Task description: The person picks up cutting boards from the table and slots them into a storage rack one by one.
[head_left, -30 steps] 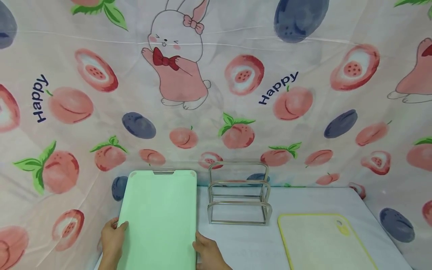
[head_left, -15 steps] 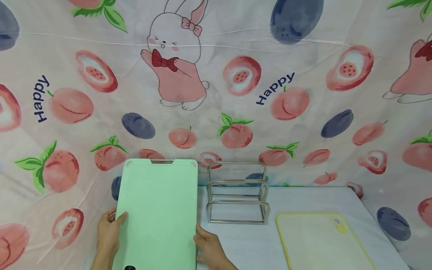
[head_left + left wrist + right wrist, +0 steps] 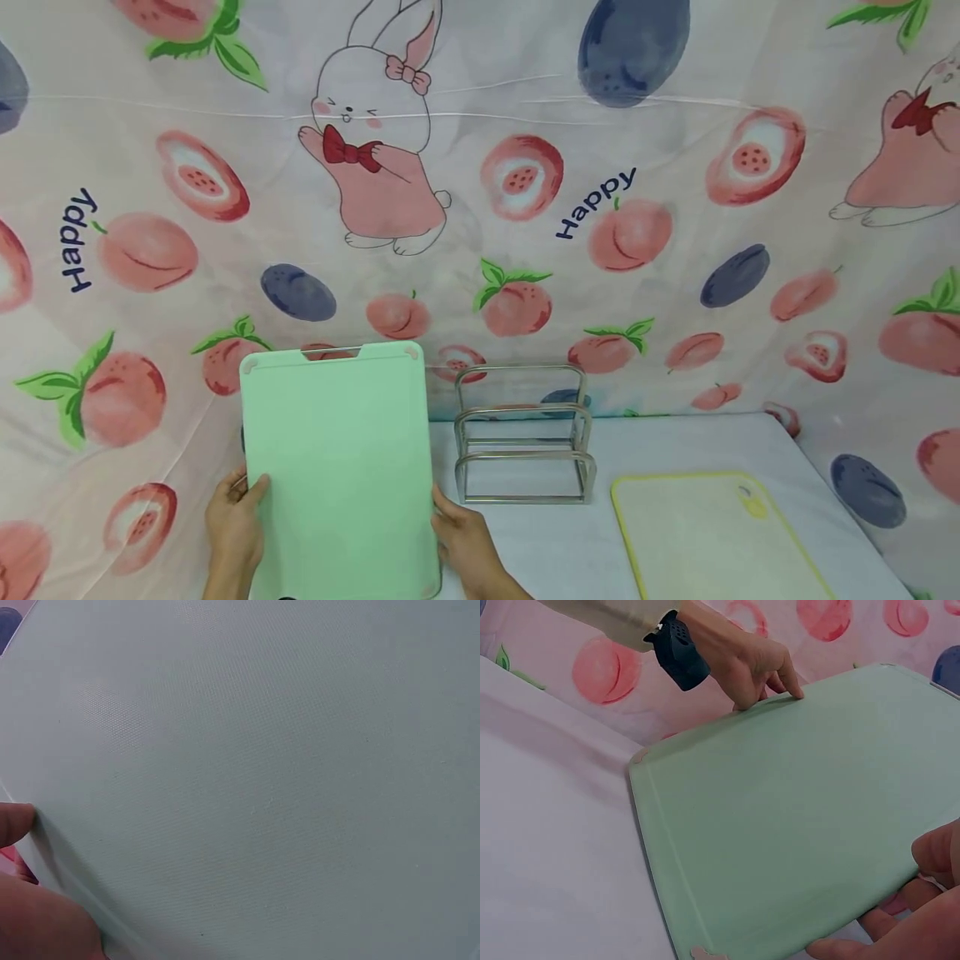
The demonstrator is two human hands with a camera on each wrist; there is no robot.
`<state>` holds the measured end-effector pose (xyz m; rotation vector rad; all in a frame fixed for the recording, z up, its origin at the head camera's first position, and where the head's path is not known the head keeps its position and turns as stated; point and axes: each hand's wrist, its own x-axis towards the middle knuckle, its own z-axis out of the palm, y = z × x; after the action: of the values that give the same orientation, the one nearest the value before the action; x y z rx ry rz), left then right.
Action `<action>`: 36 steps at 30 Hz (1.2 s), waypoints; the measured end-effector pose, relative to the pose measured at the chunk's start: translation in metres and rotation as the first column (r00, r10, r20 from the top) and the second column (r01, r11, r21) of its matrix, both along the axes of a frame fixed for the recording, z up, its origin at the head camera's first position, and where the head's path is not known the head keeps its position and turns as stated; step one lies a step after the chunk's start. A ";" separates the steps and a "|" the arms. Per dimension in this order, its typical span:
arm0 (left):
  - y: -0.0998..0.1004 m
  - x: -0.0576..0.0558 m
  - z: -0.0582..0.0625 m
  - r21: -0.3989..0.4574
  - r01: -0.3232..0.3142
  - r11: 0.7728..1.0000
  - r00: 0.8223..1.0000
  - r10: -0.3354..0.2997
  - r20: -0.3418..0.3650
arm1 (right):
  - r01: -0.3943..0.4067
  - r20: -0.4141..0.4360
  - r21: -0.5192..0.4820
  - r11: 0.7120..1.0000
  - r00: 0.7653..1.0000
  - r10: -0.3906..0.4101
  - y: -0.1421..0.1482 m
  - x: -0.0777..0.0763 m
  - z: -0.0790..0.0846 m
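A light green cutting board point(image 3: 341, 467) with a handle slot along its top edge is held up by both hands, at the left of the head view. On its left edge, my left hand point(image 3: 235, 521) grips it with the thumb on the front face. My right hand point(image 3: 468, 537) holds the opposite edge, thumb in front and fingers behind, as the right wrist view also shows. Much of the fingers lies hidden behind the board. In the left wrist view the board's face fills nearly everything, beside part of the left hand point(image 3: 41, 919).
A metal wire rack point(image 3: 525, 456) with several upright loops stands right of the board on a white-covered table point(image 3: 536, 537). Farther right lies a pale cutting board point(image 3: 720, 533) with a yellow rim. Fruit-and-rabbit patterned cloth point(image 3: 465, 108) hangs behind and at the sides.
The green board has risen and shifted slightly left with both hands, tilting a little. Its lower right corner now shows in the head view. The rack and the yellow-rimmed board stay put.
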<state>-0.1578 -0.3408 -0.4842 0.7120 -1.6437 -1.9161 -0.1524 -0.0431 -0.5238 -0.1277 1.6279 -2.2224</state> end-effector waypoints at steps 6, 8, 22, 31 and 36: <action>0.000 -0.003 0.000 0.116 0.000 0.993 0.992 0.014 -0.121 | 0.019 -0.021 0.038 0.999 1.000 -0.018 0.000 -0.002 0.008; 0.001 -0.005 0.000 0.177 -0.009 0.984 0.985 0.040 -0.169 | 0.031 -0.041 0.055 0.998 0.999 -0.028 -0.001 -0.002 0.009; 0.003 -0.013 -0.002 0.365 0.145 0.920 0.780 0.121 -0.613 | 0.069 -0.100 0.034 0.997 0.993 -0.065 -0.002 -0.011 0.015; 0.001 -0.018 -0.005 0.379 0.188 0.906 0.689 0.153 -0.708 | 0.061 -0.128 0.009 0.998 0.990 -0.059 -0.003 -0.012 0.016; 0.000 -0.020 -0.005 0.389 0.208 0.898 0.644 0.174 -0.745 | 0.102 -0.182 0.030 0.994 0.979 -0.095 -0.006 -0.015 0.012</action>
<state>-0.1782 -0.3404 -0.4890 -0.0392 -0.6699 -2.1860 -0.1672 -0.0488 -0.5119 -0.2492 1.8080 -2.3090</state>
